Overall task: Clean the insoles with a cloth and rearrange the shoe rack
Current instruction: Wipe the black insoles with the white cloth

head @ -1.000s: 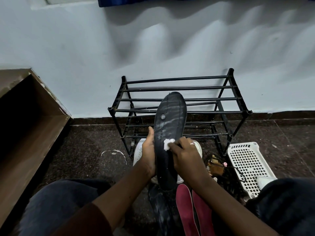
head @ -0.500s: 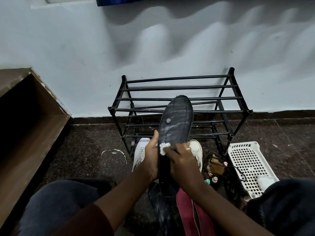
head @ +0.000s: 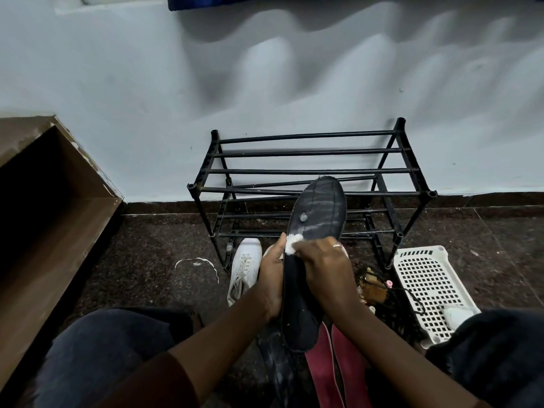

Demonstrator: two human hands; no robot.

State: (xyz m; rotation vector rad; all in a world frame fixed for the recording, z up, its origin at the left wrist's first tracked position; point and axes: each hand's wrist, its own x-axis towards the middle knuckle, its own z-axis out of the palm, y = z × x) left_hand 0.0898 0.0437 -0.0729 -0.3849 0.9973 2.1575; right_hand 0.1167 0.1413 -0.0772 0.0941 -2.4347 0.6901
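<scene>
We hold a black insole (head: 318, 213) upright in front of us, toe end up and tilted a bit to the right, overlapping the front rails of the black shoe rack (head: 306, 171) in the view. Our left hand (head: 272, 282) grips the insole's left edge around mid-length, fingers curled behind it and thumb along the front. Our right hand (head: 322, 269) is curled over a small white cloth (head: 293, 244), pinching it w/ the fingertips and pressing it on the insole's face near the left edge, just below a small round spot; pale streaks cross the upper part of the insole. The rack stands vs. the pale wall (head: 147, 113) on the dark speckled floor (head: 147, 260). A white sneaker (head: 245, 266) lies on the floor just left of our hands, two red insoles (head: 323, 366) lie under the heel end, and a white perforated basket (head: 426, 278) sits at the right, next to the rack's front right leg. A brown wooden cabinet (head: 59, 216) is at far left.
</scene>
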